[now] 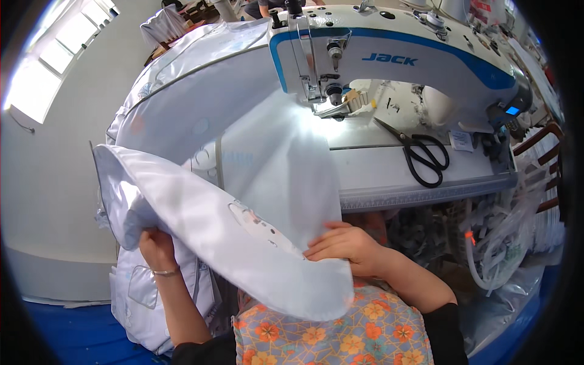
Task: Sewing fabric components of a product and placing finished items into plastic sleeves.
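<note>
A large white satiny fabric piece [201, 213] with a printed cartoon face and a thin dark edging stretches across my lap, its near end rounded. At its left part, my left hand [157, 248] is closed on the lower edge, its fingertips partly hidden by the cloth. My right hand [344, 246] lies on the cloth near the rounded end, fingers stretched out and slightly blurred. Behind it, more pale cloth [267, 158] runs up to the lit needle area of a white and blue sewing machine [420, 61].
Black-handled scissors [426, 155] lie on the machine table [377, 167], right of the needle. White fabric [182, 97] is heaped at the back left, and more cloth [140, 286] hangs below my left hand. Clear plastic [511, 231] and scraps sit under the table's right side.
</note>
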The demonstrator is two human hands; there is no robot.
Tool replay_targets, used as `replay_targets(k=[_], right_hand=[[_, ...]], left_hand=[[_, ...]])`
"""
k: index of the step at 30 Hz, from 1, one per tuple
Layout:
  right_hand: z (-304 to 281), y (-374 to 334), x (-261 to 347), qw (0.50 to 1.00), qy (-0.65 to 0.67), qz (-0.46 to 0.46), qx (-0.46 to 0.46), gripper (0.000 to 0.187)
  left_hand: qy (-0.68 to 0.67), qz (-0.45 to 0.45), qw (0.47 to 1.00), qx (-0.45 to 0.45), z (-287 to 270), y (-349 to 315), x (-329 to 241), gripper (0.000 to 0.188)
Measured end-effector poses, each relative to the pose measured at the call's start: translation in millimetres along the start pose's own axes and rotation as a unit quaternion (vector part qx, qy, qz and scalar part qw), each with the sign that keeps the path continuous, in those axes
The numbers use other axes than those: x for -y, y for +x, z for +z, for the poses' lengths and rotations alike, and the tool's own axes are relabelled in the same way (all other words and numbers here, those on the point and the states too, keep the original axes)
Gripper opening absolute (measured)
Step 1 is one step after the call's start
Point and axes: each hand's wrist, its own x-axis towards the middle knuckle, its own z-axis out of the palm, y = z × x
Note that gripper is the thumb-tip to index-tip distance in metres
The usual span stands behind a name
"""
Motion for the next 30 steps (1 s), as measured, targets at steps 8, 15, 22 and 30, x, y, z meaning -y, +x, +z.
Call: replay_targets(k=[8,15,22,30], right_hand=[[-2,21,-9,0.997,0.040,0.055,-0.029,0.023],[-8,36,-5,0.992,-0.105,0.037,-0.055,0.032],[-12,48,-25,0.984,-0.173,0.014,-0.033,0.035],[-13,45,-12,0.971,-0.237,0.026,-0.017,0.036]], left_hand=[[-0.009,-0.027,0.995,0.094,27,75,1,0.044],[-0.009,-0.042,0.989,0.143,40,107,0,0.039],[0.625,0.271,0.698,0.220,108,3,53,0.032],[0.622,0.632,0.370,0.278,213,-117,25,0.030]])
